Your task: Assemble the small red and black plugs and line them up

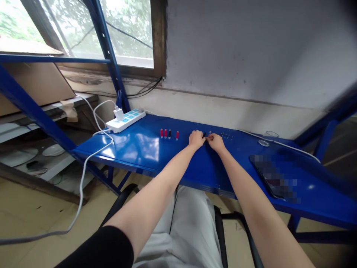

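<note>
My left hand is closed over the blue table, its fingertips around a small black piece. My right hand is pinched close beside it, the fingertips of both hands nearly meeting. Whatever the right fingers hold is too small to make out. Left of my hands, small tubes stand upright: red ones and a black one, with pale lower ends. Several tiny clear and dark pieces lie to the right of my right hand. Another small pale piece stands just behind my fingers.
A white power strip with a plugged-in adapter sits at the table's back left, its cable hanging to the floor. To the right are a clear glass cup and a dark flat object, partly blurred. Blue frame posts flank the table.
</note>
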### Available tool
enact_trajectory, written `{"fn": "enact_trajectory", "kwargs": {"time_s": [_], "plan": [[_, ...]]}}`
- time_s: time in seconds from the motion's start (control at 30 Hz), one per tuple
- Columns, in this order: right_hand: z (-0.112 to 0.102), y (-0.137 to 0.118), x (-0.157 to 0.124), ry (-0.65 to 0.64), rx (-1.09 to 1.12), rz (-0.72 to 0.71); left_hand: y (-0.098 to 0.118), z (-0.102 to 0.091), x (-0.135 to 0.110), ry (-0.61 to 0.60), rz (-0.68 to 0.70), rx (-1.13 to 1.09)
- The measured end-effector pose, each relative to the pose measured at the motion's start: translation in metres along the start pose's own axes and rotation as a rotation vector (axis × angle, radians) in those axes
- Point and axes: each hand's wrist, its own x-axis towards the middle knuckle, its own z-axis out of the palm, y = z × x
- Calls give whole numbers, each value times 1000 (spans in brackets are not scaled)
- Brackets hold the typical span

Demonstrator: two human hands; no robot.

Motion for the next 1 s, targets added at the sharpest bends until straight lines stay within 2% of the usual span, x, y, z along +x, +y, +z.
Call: {"fn": "enact_trajectory", "kwargs": {"time_s": [0.33,0.6,0.77,0.9,1.0], "plan": [[6,12,2,55,49,9,-6,5,10,65,-92,-178],[5,13,0,47,37,58,-9,11,11,86,-73,-84],[5,12,-1,65,6,46,-6,10,9,61,-99,23],[1,9,-5,50,-54,64,-4,6,3,53,-108,-29],[-7,2,-16,37,-121,91,-5,-3,-12,80,-65,-81]]}}
